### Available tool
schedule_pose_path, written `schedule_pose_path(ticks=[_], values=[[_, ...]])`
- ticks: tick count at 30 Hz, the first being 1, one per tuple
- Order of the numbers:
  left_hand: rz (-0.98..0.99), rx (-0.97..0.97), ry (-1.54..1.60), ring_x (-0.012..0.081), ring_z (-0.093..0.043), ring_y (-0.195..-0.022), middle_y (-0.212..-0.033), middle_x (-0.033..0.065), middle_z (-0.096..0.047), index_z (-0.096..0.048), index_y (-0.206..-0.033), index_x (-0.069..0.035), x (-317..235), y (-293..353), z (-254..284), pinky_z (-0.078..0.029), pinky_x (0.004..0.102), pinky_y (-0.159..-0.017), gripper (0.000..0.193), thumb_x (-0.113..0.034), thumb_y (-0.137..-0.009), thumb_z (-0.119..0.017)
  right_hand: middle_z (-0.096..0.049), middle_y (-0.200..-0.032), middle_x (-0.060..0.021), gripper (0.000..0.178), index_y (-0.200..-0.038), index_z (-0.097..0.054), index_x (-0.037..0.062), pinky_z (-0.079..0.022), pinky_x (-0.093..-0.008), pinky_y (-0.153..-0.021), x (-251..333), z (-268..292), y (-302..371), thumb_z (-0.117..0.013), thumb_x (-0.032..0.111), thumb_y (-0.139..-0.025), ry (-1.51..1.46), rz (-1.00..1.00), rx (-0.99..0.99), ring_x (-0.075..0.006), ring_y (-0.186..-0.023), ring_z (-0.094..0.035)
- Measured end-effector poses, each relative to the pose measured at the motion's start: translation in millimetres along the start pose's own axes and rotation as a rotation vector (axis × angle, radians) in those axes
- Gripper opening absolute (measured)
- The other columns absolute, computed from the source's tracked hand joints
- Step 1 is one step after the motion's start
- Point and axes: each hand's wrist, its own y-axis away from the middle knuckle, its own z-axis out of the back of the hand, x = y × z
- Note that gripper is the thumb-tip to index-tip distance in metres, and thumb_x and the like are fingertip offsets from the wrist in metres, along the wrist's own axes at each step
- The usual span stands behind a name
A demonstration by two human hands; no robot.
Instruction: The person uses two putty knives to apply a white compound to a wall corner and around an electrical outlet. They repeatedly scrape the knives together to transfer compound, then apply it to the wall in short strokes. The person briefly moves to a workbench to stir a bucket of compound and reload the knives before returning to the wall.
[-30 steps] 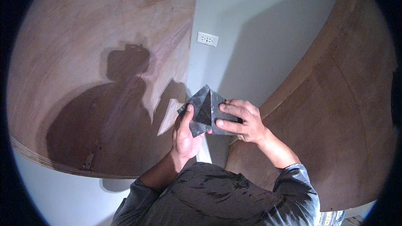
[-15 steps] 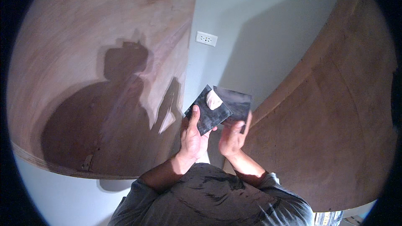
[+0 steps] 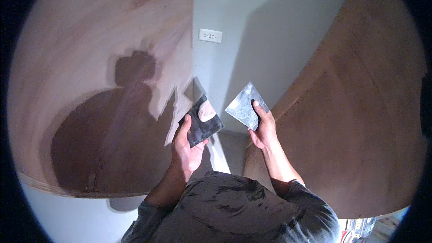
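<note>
My left hand grips a dark, flat square spreader plate, its thumb lying on the face and its fingers underneath. On the upper part of this plate sits a lump of pale pink putty. To the right, my right hand is closed around one corner of a second square spreader plate, with the thumb on top. This one is tilted and shines grey-silver, with whitish smears over its face. A gap separates the two plates.
A large curved brown wooden panel, with my shadow on it, rises at left. Another curved brown panel fills the right side. Between them stands a pale wall with a white outlet. A container shows partly at lower right.
The two plates were overlapping and have come apart. My left hand has shifted left with the putty-bearing plate, while my right hand has turned its plate so the smeared, shiny face shows.
</note>
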Motion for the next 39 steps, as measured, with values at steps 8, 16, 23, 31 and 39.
schedule_pose_path(ticks=[8, 16, 23, 31, 39], values=[[0.475, 0.302, 0.108, 0.0101, -0.068, -0.071, -0.1, 0.0053, -0.073, -0.064, -0.118, -0.008, 9, 11, -13, -0.05, 0.0212, -0.048, 0.024, -0.023, -0.106, -0.05, -0.071, -0.086, -0.0055, 0.036, -0.105, -0.063, 0.0034, -0.056, -0.0313, -0.061, -19, -11, 0, -0.073, 0.036, -0.093, -0.333, -0.143, 0.483, -0.0154, -0.068, -0.068], [-0.101, 0.06, -0.326, 0.0179, -0.068, -0.087, -0.103, 0.0097, -0.067, -0.057, -0.123, -0.001, -9, 12, -34, -0.054, 0.0289, -0.059, 0.038, -0.034, -0.105, -0.052, -0.073, -0.106, -0.008, 0.036, -0.122, -0.067, 0.0011, -0.057, -0.0306, -0.085, 47, 19, 17, -0.077, 0.012, -0.088, 0.357, 0.083, 0.148, -0.0154, -0.096, -0.07], [-0.462, 0.053, -0.51, 0.0196, -0.069, -0.087, -0.108, 0.0144, -0.066, -0.054, -0.124, 0.006, 9, 13, -27, -0.061, 0.0345, -0.064, 0.04, -0.028, -0.108, -0.045, -0.069, -0.112, 0.0037, 0.049, -0.123, -0.073, 0.0314, -0.046, -0.0348, -0.084, 80, -45, 36, -0.068, 0.005, -0.083, 1.673, 1.107, 0.383, -0.0177, -0.096, -0.058], [-0.477, 0.098, -0.525, 0.0197, -0.069, -0.086, -0.106, 0.0143, -0.067, -0.053, -0.127, 0.008, 19, 17, -35, -0.06, 0.0344, -0.064, 0.045, -0.032, -0.107, -0.048, -0.068, -0.12, 0.0097, 0.053, -0.123, -0.072, 0.0369, -0.04, -0.0395, -0.091, 96, -49, 40, -0.069, 0.016, -0.075, 1.727, 1.169, 0.49, -0.0184, -0.101, -0.054], [-0.445, 0.084, -0.519, 0.0195, -0.07, -0.084, -0.107, 0.0138, -0.067, -0.052, -0.13, 0.006, 28, 20, -34, -0.061, 0.0332, -0.063, 0.044, -0.031, -0.107, -0.048, -0.066, -0.119, 0.0093, 0.042, -0.118, -0.076, 0.0294, -0.041, -0.0385, -0.097, 111, -58, 39, -0.067, 0.02, -0.078, 1.755, 1.06, 0.763, -0.017, -0.108, -0.055]])
